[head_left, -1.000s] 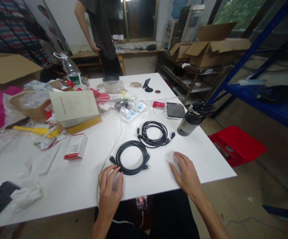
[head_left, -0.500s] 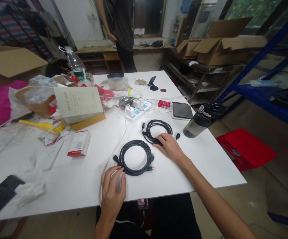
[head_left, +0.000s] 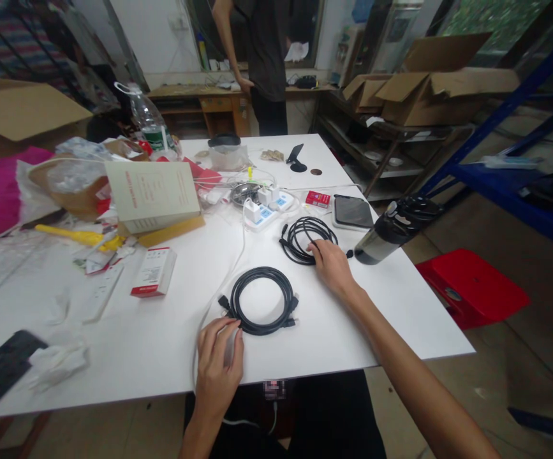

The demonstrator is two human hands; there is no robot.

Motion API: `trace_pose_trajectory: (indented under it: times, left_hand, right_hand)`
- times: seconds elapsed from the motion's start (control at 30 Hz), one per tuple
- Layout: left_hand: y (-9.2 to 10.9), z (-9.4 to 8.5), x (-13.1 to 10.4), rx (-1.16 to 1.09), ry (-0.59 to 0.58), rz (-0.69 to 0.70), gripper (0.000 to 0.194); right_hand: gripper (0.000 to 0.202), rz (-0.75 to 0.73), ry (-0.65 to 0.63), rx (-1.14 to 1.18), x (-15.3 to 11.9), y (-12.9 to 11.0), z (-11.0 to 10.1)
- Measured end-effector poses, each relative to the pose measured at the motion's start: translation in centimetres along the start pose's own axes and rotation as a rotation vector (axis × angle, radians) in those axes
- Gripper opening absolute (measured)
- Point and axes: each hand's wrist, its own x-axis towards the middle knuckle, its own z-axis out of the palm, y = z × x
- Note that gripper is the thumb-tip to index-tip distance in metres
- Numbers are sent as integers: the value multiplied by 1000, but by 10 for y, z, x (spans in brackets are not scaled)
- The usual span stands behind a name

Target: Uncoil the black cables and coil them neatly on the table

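Two coiled black cables lie on the white table. The nearer coil [head_left: 263, 327] is a neat ring, with its plugs sticking out on the left and right sides. At its lower left edge rests my left hand [head_left: 219, 358], fingers curved and thumb apart, holding nothing; whether the fingertips touch the cable I cannot tell. Farther off, my right hand [head_left: 334, 268] pinches strands of the second coil [head_left: 297, 257] between thumb and fingers at its near right side. That coil looks looser, its strands crossing, with one plug beside the hand.
A dark tumbler [head_left: 391, 228] and a phone-like device [head_left: 353, 212] stand right of the coils. Behind are a power strip [head_left: 261, 217] and a red box [head_left: 318, 199]. A white-red box [head_left: 154, 273], booklet [head_left: 154, 194] and clutter lie left. A person [head_left: 266, 64] stands beyond the table.
My right hand has moved slightly away and closed on the far coil, which has shifted and loosened. My left hand stays by the near coil. The standing person appears farther right.
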Motion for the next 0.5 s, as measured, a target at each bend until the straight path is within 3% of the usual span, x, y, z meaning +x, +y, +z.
trace_pose_trajectory:
  times: [0.13,0.27,0.4,0.5]
  left_hand:
    - [0,0,1,-4,19,25,37]
    - [-1,0,1,-9,32,50,37]
    - [-2,0,-2,-27,36,58,40]
    - [-4,-1,-5,-47,46,62,41]
  right_hand:
    - [50,109,144,112,14,-9,-38]
    - [43,156,431,479,37,-38,-100]
    - [40,-21,639,730,64,-87,-171]
    - [36,-191,737,761,80,-126,-223]
